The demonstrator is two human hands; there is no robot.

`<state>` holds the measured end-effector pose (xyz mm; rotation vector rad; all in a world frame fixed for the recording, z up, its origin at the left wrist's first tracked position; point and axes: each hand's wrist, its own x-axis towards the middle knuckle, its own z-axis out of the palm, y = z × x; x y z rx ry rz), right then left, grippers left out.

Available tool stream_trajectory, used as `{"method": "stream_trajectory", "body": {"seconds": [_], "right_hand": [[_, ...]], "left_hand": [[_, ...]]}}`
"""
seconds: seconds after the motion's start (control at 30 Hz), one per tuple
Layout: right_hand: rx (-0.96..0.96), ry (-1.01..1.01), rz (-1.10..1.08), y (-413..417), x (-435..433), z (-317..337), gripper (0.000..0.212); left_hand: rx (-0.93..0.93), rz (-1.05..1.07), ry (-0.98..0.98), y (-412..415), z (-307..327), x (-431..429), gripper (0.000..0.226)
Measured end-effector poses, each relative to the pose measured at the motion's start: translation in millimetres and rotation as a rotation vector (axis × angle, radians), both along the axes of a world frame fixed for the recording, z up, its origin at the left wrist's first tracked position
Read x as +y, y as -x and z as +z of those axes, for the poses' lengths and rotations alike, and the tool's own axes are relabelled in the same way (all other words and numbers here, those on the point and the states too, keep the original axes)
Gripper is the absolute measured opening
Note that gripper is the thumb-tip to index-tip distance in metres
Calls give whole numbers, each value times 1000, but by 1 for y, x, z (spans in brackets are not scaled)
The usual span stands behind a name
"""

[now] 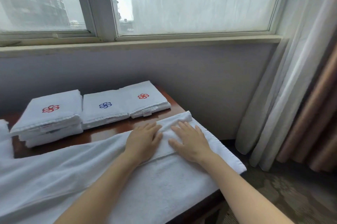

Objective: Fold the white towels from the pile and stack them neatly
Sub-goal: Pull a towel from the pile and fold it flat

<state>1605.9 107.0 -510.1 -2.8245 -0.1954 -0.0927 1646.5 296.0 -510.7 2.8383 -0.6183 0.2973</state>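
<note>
A long white towel [102, 174] lies spread across the near side of the wooden table [102, 132]. Its right end is folded over into a flap. My left hand [144, 139] and my right hand [191, 140] rest flat on that flap, side by side, fingers spread and pointing away from me. At the back of the table sit folded white towels: a stack with a red emblem [51, 114] on the left, one with a blue emblem [104, 108] in the middle, one with a red emblem [144, 99] on the right.
More white cloth [4, 138] shows at the left edge. A wall and window sill [138, 43] stand right behind the table. Curtains [295, 96] hang at the right, with patterned carpet [284, 191] below the table's right edge.
</note>
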Motion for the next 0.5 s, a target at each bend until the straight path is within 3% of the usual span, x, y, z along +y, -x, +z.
{"method": "stream_trajectory", "body": {"seconds": [0.13, 0.27, 0.4, 0.5], "right_hand": [[-87, -70, 14, -16, -2, 0, 55], [-138, -105, -19, -18, -4, -5, 52], [-123, -99, -11, -9, -6, -5, 50], [-102, -166, 4, 1, -11, -2, 45]], "left_hand": [[116, 44, -67, -9, 2, -2, 53], [24, 47, 49, -8, 0, -2, 55], [-139, -217, 255, 6, 4, 1, 36], [-133, -405, 319, 21, 8, 3, 31]]}}
